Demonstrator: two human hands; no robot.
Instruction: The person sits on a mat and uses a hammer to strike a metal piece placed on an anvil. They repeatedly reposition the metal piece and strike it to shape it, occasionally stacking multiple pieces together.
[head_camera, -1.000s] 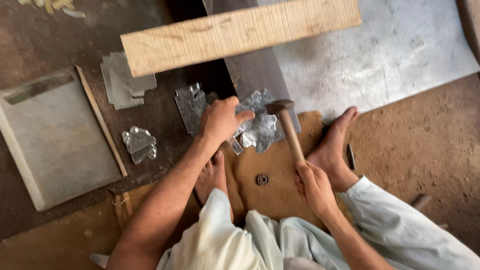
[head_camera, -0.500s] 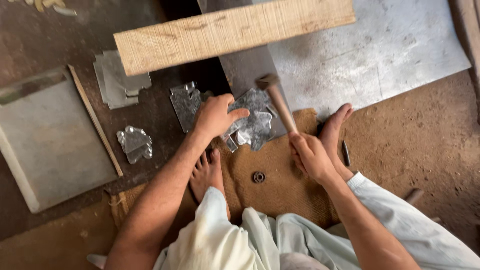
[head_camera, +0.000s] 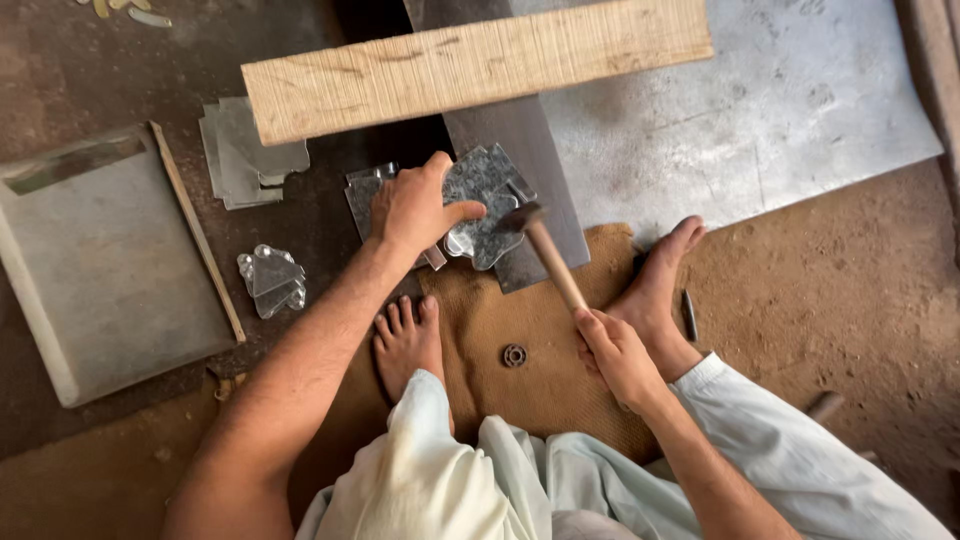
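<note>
My left hand (head_camera: 412, 207) presses down on a shiny cut sheet-metal piece (head_camera: 482, 200) lying on a dark steel block (head_camera: 545, 200). My right hand (head_camera: 618, 352) grips the wooden handle of a hammer (head_camera: 545, 255); its head rests low on the metal piece, just right of my left thumb. My two bare feet (head_camera: 405, 340) sit on a brown sackcloth mat (head_camera: 520, 390), one at either side of it.
A wooden plank (head_camera: 470, 65) lies across the top. A large metal sheet (head_camera: 760, 110) is at the upper right. Cut metal pieces (head_camera: 272, 280) and a stack of squares (head_camera: 245, 155) lie left, beside a grey slab (head_camera: 95, 265). A small ring (head_camera: 514, 355) sits on the mat.
The hammer has swung down from a raised position onto the metal piece. My left hand has kept holding the piece in place.
</note>
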